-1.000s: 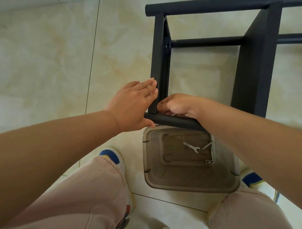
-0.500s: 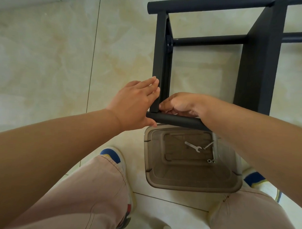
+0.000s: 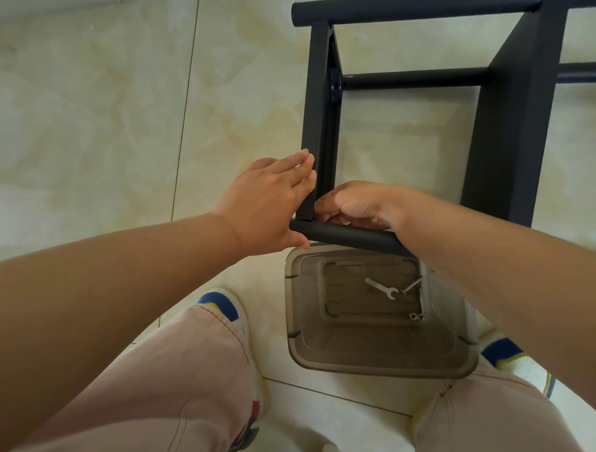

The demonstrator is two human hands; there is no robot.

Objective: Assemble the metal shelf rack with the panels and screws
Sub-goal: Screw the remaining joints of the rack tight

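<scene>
A black metal shelf rack stands on the tiled floor, seen from above. My left hand lies with straight fingers against the near-left upright panel and its thumb under the near round bar. My right hand is curled at the joint where that upright meets the bar; whatever its fingertips pinch is hidden. A small silver wrench, a hex key and loose nuts lie in a clear plastic box under the bar.
My knees in light pink trousers and white-blue shoes flank the box. A second wide black panel stands to the right, joined by round cross bars. Beige floor tiles spread to the left.
The view has shifted slightly. Both hands stay at the same joint; my right hand's fingers have shifted a little at the upright's base.
</scene>
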